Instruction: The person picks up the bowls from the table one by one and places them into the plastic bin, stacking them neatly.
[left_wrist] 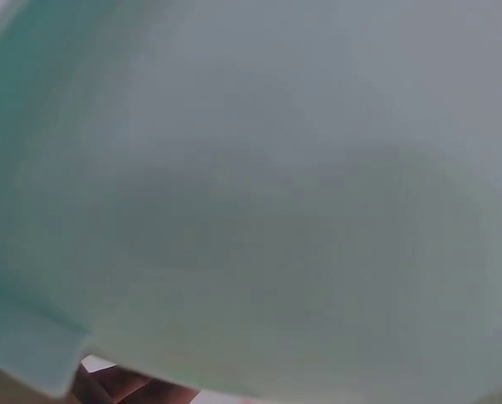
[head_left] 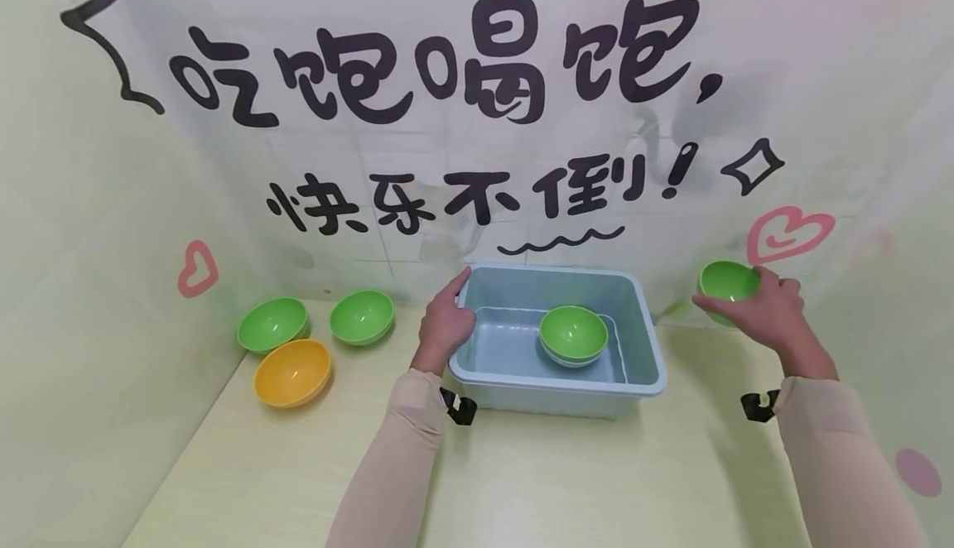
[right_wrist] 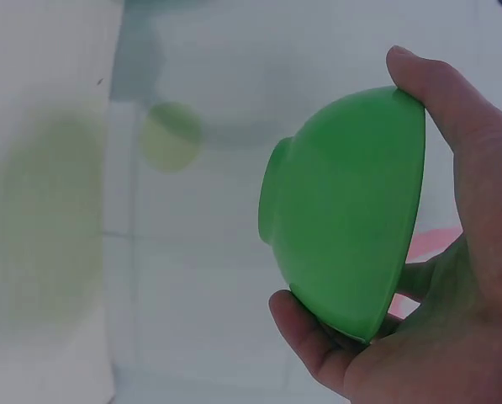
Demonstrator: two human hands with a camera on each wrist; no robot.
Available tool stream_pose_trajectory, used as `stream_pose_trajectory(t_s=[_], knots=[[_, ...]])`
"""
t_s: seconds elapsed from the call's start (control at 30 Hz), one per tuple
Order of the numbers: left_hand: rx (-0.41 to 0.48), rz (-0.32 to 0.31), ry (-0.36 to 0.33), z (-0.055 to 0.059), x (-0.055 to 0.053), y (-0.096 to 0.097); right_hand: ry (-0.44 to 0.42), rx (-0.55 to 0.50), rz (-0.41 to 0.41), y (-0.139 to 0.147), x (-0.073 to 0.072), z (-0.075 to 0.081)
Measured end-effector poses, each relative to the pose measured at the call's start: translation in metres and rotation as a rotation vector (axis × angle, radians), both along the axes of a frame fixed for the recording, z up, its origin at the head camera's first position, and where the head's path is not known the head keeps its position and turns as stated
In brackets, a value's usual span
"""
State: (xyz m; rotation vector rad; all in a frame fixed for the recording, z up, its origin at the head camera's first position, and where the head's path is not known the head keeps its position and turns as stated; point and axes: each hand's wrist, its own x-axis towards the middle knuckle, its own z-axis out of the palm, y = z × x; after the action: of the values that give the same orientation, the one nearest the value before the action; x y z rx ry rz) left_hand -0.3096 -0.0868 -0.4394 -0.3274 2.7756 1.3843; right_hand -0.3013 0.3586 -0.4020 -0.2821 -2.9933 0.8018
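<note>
My right hand (head_left: 768, 308) grips a green bowl (head_left: 729, 281) by its rim, lifted above the table at the right. The right wrist view shows this bowl (right_wrist: 347, 210) from the side, thumb on one edge of the rim and fingers on the opposite one. At the left end of a light blue plastic basin (head_left: 559, 388), my left hand (head_left: 445, 326) holds the rim, thumb inside the wall. Another green bowl (head_left: 574, 331) rests in the basin, on top of a pale bowl that is mostly hidden. The left wrist view is filled by the basin wall (left_wrist: 276, 210).
Left of the basin stand two green bowls, one by the side wall (head_left: 273, 324) and one nearer the basin (head_left: 362, 317). An orange bowl (head_left: 293, 373) touches the leftmost. Printed white sheeting (head_left: 477, 142) rises behind the pale wooden table (head_left: 537, 482).
</note>
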Motion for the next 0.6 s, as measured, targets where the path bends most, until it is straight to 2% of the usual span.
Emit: stream_pose_trajectory(t_s=[0.3,0.6], knots=[[-0.011,-0.005,-0.002,-0.001,0.001,0.001,0.055,-0.029,0.102,-0.034,-0.003,0.030],[-0.001,-0.008,-0.010,0.000,0.001,0.000,0.109,-0.027,0.187,-0.062,-0.011,0.045]])
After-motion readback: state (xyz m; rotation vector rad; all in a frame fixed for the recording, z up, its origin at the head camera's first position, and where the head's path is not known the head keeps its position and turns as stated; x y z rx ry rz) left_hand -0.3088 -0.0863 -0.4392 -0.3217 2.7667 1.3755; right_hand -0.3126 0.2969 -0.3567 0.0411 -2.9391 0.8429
